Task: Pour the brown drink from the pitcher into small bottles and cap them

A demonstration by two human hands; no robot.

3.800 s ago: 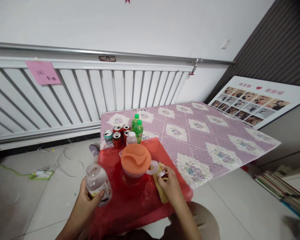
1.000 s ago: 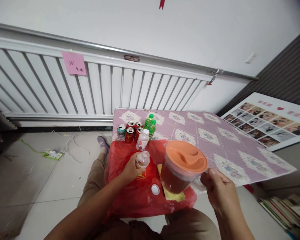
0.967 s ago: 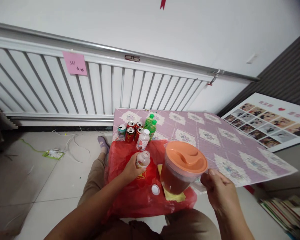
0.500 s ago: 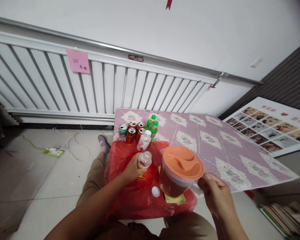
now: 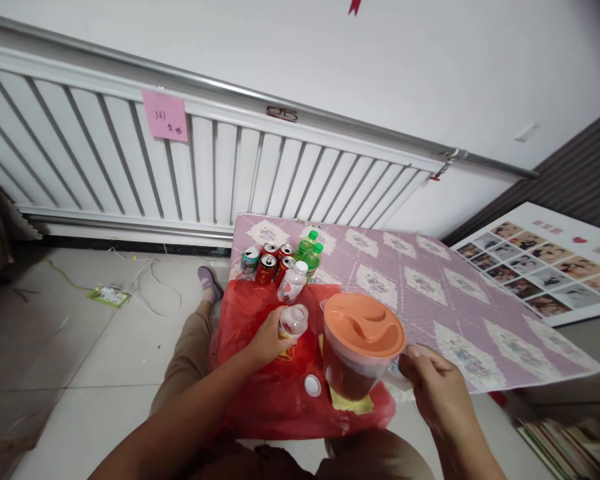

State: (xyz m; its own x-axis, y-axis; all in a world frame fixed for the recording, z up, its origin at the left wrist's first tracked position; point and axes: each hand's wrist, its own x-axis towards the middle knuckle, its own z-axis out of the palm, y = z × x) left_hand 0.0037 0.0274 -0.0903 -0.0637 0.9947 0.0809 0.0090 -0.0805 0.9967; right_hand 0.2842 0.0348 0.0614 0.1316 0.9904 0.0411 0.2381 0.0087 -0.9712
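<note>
My left hand (image 5: 270, 339) is wrapped round a clear plastic bottle (image 5: 295, 320) that has no cap and tilts toward the right. In my right hand (image 5: 433, 377) is the handle of a clear pitcher (image 5: 353, 370) with an orange lid (image 5: 365, 325) and brown liquid inside. The pitcher is just right of the bottle, and a gap shows between them. A white cap (image 5: 313, 385) lies on the red plastic sheet (image 5: 260, 407) below. Under the pitcher, a yellow cloth (image 5: 353, 404) is partly hidden.
A capped white bottle (image 5: 293, 282), several drink cans (image 5: 266, 268) and two green bottles (image 5: 311, 257) stand behind my left hand. A purple patterned cloth (image 5: 405, 293) covers the table. Behind it runs a white radiator (image 5: 225, 173). A power strip (image 5: 109, 296) lies on the floor.
The bottle in my left hand has tipped further right toward the pitcher. Both hands keep their holds. The whole view has shifted slightly.
</note>
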